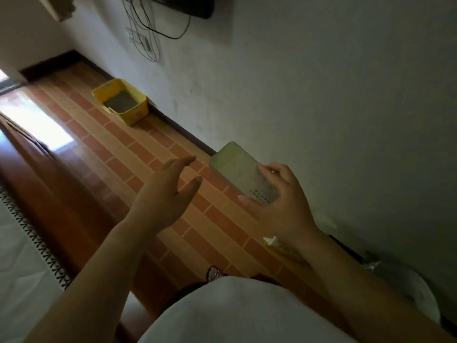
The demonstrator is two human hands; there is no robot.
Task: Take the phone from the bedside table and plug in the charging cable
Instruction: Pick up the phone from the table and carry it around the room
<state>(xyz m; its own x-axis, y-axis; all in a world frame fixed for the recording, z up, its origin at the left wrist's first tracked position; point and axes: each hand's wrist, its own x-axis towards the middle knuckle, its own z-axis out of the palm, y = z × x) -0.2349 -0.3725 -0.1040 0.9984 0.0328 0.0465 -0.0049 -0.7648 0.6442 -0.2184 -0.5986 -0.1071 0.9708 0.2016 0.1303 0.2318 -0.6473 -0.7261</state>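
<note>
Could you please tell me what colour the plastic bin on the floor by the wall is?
The bin is yellow, with grey contents; the head view shows it.

phone (238,170) up in the right hand (279,201), near the wall (321,95) | left hand (164,196) just left of it, not touching, over the floor (138,154) | basket (121,101) way further back on the floor against the wall | cables (146,33) hanging on the wall above the basket | bed edge (22,243) far left
</note>
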